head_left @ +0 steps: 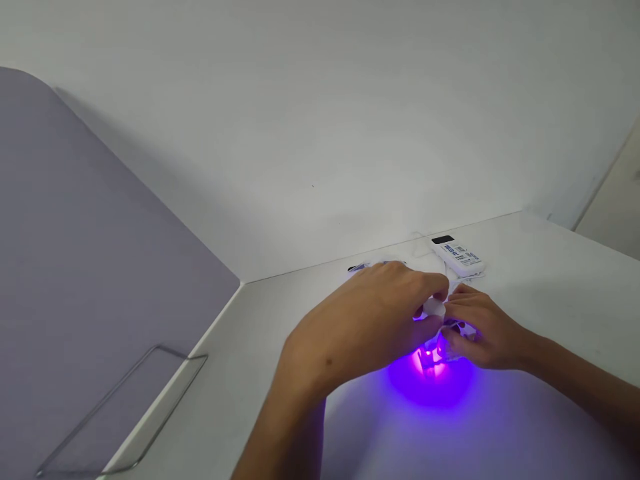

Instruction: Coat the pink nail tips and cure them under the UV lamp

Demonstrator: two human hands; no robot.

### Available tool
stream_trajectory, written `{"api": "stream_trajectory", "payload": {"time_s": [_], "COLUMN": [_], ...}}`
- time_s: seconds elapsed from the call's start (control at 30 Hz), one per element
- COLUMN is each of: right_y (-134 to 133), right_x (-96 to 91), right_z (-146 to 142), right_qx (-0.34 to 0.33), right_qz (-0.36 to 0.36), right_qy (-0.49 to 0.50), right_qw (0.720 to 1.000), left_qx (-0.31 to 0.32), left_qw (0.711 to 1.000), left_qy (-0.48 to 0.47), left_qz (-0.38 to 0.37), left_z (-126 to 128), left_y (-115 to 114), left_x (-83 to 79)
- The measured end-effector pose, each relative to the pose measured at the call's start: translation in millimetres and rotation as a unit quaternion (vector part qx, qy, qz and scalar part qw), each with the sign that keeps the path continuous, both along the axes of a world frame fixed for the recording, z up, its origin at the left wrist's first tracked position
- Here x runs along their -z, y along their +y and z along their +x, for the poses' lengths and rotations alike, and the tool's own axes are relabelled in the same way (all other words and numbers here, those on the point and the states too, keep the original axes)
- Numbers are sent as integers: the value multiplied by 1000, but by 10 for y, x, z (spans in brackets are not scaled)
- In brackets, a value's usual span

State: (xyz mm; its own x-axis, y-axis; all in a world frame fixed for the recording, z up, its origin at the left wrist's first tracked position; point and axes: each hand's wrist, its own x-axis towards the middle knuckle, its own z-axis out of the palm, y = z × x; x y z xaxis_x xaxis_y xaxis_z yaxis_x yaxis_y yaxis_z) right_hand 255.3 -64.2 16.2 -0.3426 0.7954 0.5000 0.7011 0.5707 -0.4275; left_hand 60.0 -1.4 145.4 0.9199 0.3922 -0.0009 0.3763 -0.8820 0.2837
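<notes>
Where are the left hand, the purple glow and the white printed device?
Left hand (383, 307): head view, back of hand.
Purple glow (433, 390): head view, lit tabletop patch.
White printed device (459, 257): head view, printed face.

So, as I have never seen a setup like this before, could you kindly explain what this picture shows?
Of course. There is no machine here: a person works with two bare hands, and a camera worn on the head looks forward and down.

The left hand grips a small white object between thumb and finger. The right hand meets it from the other side, though its exact grip is partly hidden. Just below, a purple-pink light glows and spills onto the white table. Whether the light belongs to that object, I cannot tell.

Beyond the hands lies a white device with a dark end and blue print.
</notes>
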Motion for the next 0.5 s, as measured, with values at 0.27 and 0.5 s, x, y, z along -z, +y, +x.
{"api": "stream_trajectory", "payload": {"time_s": [0.27, 0.5], "right_y": [12, 8], "right_x": [17, 18], "right_z": [15, -1], "right_qx": [-3, 3], "right_qz": [-13, -8], "right_qy": [-5, -16], "right_qw": [1000, 1000], "left_qx": [6, 3], "left_qw": [1000, 1000], "left_qy": [0, 2], "left_qz": [-4, -6], "left_z": [8, 23], "left_y": [-9, -2], "left_x": [-17, -4]}}
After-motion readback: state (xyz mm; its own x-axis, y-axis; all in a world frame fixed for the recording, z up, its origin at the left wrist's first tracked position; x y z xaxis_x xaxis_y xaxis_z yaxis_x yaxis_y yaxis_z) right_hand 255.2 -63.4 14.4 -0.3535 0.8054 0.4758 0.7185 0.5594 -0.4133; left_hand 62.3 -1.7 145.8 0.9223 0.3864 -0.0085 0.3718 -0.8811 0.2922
